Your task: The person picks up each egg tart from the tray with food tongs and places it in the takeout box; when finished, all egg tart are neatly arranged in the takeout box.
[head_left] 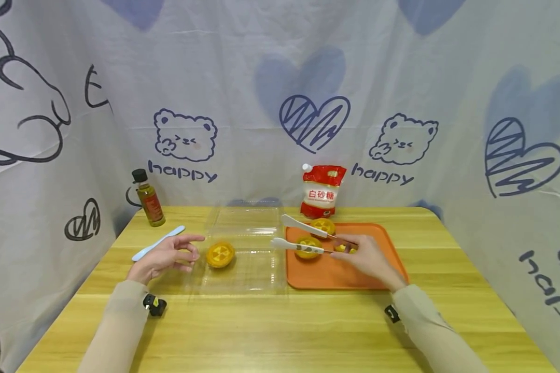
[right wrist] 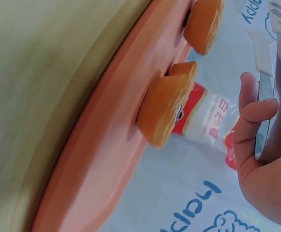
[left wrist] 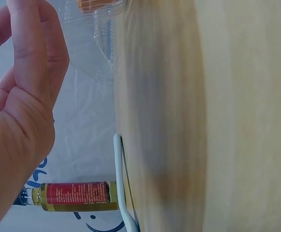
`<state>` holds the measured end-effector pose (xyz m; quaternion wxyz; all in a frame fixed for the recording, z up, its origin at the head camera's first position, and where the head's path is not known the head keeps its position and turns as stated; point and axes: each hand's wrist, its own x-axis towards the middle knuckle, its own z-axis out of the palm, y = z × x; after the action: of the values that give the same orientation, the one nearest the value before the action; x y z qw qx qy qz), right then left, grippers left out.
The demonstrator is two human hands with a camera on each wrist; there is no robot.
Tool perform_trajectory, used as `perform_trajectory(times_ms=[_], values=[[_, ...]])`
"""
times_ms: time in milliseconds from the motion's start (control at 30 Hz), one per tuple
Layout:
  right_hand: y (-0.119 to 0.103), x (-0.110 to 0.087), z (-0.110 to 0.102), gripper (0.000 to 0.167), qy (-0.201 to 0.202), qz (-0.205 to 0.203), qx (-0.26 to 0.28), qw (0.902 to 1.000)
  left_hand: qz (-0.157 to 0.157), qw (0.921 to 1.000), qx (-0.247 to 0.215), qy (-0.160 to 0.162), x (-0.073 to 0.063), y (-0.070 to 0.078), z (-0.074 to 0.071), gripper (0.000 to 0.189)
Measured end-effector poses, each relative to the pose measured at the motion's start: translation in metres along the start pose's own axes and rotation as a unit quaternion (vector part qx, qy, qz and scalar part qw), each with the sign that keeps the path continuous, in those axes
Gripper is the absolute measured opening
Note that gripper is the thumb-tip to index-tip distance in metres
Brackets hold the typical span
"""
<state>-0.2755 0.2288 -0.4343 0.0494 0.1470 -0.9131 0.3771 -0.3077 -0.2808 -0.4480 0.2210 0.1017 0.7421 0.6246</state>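
Pale cloth (head_left: 247, 171) printed with hearts, bears and "happy" hangs around your wood-grain table (head_left: 270, 336). Your right hand (head_left: 366, 256) grips white-tipped tongs (head_left: 305, 226), their 2 arms parted, raised over the left part of the orange tray (head_left: 326, 275); the tips reach past its edge towards the clear plastic container (head_left: 256, 277). On the tray: 3 tarts (head_left: 309, 241) (1 half hidden behind your right hand from above, though the right wrist view shows all 3). A further tart (head_left: 220, 255) sits at the left of the container, patterned top up. Your left hand (head_left: 170, 255) hovers just beside that tart, fingers loosely spread, palm clear of the table. Near it lies a pale blue spatula (head_left: 158, 243); behind, an upright dark-capped bottle (head_left: 151, 202). Red-and-white bag (head_left: 323, 194) stands behind the tray, against the cloth.
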Motion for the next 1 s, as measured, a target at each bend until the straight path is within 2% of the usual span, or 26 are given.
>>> perform_trajectory(times_ms=[233,400,633,1000], values=[[0.013,-0.008,-0.012,0.047,0.017,-0.008,-0.001,0.9998,0.002,1.0,-0.008,0.002,0.002,0.001,0.003,0.07],[0.02,-0.015,-0.021,0.048,0.027,0.015,0.008,0.9995,0.002,1.0,-0.003,0.0,0.004,0.001,0.005,0.07],[0.037,-0.019,-0.032,0.051,0.024,0.037,0.011,0.999,0.003,1.0,-0.002,0.002,0.0,0.001,0.003,0.068],[0.053,-0.028,-0.047,0.051,0.025,0.03,-0.029,0.9988,0.008,1.0,-0.002,-0.001,-0.001,0.001,0.002,0.068]])
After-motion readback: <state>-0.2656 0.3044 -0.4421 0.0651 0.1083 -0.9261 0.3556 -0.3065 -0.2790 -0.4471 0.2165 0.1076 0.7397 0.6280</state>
